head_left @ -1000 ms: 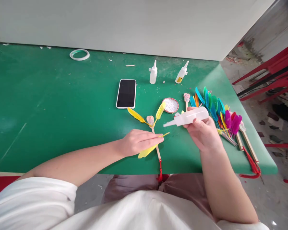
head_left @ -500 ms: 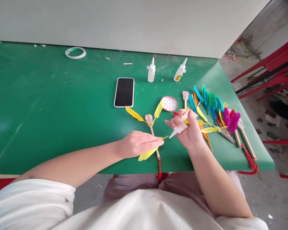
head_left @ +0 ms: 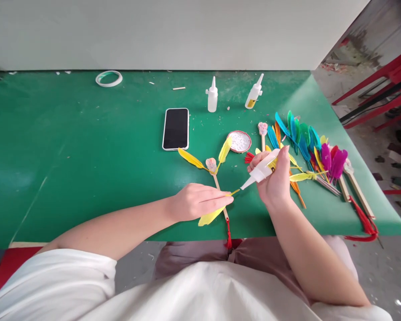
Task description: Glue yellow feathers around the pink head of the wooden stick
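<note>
My left hand [head_left: 203, 201] pinches a yellow feather [head_left: 211, 217], its vane hanging below the fingers and its thin quill sticking out to the right. In my right hand [head_left: 274, 180] is a white glue bottle [head_left: 261, 169], tilted so that its nozzle is close to the quill's tip; whether they touch cannot be made out. Partly behind my left hand lies a wooden stick [head_left: 216, 181] with a pinkish floral head [head_left: 211, 165], two yellow feathers [head_left: 190, 158] spread from it and a red tassel [head_left: 228, 234] at the lower end.
A phone [head_left: 175, 129], a round dish [head_left: 239, 141] and two upright glue bottles [head_left: 212, 95] [head_left: 254, 92] are beyond my hands. A tape roll [head_left: 108, 79] lies far left. Colourful feathers [head_left: 297, 133] and tasselled sticks [head_left: 359, 189] cover the table's right side.
The whole view has shifted slightly, moving the scene rightward. My right hand has turned the glue bottle a little, and the nozzle stays near the quill. Both hands keep their holds.
</note>
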Tool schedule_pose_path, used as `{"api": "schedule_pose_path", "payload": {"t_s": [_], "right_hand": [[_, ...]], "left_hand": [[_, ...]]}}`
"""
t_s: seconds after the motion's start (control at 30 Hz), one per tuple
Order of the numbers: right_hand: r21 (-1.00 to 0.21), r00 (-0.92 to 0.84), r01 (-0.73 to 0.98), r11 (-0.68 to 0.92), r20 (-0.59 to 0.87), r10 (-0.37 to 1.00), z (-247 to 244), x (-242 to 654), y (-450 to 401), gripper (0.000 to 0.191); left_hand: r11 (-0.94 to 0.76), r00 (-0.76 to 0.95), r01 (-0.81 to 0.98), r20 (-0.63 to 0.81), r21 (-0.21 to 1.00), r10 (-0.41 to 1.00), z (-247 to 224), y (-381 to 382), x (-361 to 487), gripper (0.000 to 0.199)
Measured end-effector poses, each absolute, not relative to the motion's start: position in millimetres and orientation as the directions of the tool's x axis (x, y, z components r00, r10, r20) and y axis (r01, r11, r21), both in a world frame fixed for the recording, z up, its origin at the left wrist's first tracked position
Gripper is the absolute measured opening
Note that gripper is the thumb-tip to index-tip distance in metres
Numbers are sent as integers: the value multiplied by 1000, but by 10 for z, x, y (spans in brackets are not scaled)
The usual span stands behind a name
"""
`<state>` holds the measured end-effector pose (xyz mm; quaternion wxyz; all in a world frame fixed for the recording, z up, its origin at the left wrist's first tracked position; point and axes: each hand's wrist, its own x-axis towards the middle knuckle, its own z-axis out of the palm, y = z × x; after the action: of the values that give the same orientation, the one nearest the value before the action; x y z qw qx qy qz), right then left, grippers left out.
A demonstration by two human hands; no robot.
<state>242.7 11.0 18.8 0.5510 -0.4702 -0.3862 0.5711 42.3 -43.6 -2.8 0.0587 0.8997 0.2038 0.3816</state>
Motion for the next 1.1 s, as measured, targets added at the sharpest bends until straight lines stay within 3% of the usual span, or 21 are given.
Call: {"api": "schedule_pose_path", "payload": {"t_s": [0.3,1.1], "right_hand": [[-998,82,-67,-9,-14,997,110,2453,88,58],[-998,66,-51,-43,-46,997,129,2432,68,57]], "left_hand": [[-910,648,337,641,242,411,70,-429,459,19],[-898,626,340,646,278,437,75,-426,470,19]]}}
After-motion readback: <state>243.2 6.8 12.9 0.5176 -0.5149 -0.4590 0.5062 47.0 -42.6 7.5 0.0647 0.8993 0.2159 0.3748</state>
